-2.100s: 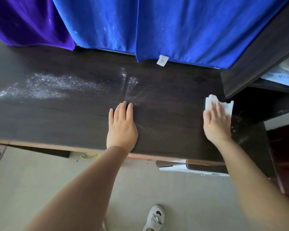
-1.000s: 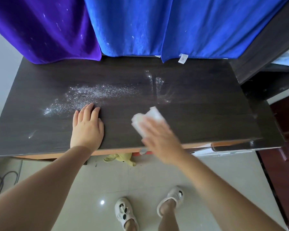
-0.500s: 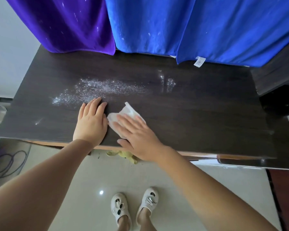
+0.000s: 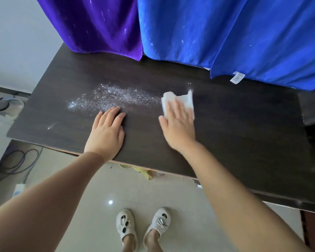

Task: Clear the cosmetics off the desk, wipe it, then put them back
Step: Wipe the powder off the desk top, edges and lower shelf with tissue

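**Hands flat on the counter, wiping toward a patch of glitter**

Your left hand (image 4: pixel 105 131) lies palm down on the dark counter (image 4: pixel 244 135), fingers straight and close together, holding nothing; its fingertips touch the near edge of a spill of silvery glitter (image 4: pixel 115 98). That spill runs in a band across the left-centre of the counter, with a small separate smear (image 4: pixel 51 126) further left near the front edge. To the right, your right hand (image 4: pixel 178 126) presses a crumpled white wipe (image 4: pixel 178 100) flat against the wood with straight fingers; the wipe sticks out beyond the fingertips, and its left corner sits just beside the right end of the glitter. No cosmetics are in view on the counter, so clearing looks done and wiping is the step in hand.

To do it well, keep your left hand braced but lift its fingers off the glitter so they do not spread it. Draw the wipe leftward through the band in one slow, firm stroke, gathering rather than scattering, then fold the wipe inward to trap the specks. Finish with the small smear at far left.

Behind the counter hang a purple cloth (image 4: pixel 105 24) and, to its right, a blue cloth (image 4: pixel 225 33), both speckled with white flecks.
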